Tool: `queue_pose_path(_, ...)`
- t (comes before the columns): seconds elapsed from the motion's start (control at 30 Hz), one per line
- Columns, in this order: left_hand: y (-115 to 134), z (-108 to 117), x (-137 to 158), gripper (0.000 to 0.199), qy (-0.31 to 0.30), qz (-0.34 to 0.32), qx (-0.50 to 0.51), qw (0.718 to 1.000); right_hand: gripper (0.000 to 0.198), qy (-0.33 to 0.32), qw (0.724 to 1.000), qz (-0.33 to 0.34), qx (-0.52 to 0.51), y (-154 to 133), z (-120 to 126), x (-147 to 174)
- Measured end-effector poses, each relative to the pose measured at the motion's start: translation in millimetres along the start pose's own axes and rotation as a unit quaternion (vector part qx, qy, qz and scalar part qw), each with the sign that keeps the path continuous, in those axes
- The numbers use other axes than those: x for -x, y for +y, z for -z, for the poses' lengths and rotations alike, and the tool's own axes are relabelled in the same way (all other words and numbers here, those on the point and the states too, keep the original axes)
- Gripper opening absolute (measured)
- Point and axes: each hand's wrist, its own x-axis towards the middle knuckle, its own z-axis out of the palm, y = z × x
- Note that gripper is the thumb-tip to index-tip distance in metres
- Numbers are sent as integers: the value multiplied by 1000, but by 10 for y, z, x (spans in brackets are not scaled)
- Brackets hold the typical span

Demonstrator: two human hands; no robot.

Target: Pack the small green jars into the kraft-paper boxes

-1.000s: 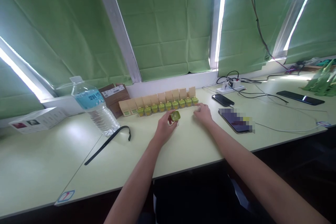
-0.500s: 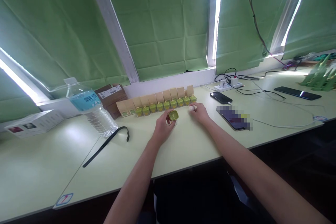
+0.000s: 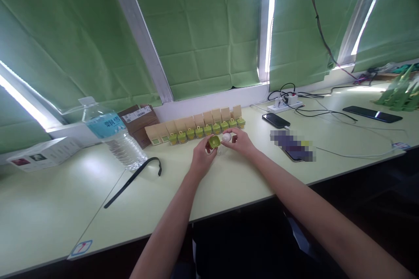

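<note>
My left hand [image 3: 200,157] is closed around a small green square container [image 3: 214,142], its hollow side turned up toward me. Just to its right, my right hand [image 3: 242,143] pinches a small white rounded piece [image 3: 226,137]; its exact kind is too small to make out. The two pieces are close together, with a narrow gap between them. Something small and clear shows under the green container, partly hidden by my fingers. Behind both hands runs a row of small green-topped containers [image 3: 207,130] with loops on top, standing before beige cardboard flaps [image 3: 198,120].
On the left stand a large water bottle [image 3: 122,141], a brown carton [image 3: 140,122] and a white box [image 3: 47,153]. A black strap [image 3: 132,177] lies nearby. To the right are phones [image 3: 275,120], a power strip [image 3: 284,106] with cables, and green spiky objects [image 3: 401,96].
My right hand has moved left with the white piece, up beside the green container. My left hand has tilted the container slightly, so its hollow shows more.
</note>
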Motion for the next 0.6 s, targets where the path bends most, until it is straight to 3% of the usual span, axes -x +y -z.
queue_pose_path(0.6,71,15,22,48,-22,-27,1,999,30,-34,998,18,49,-92,-4,-14)
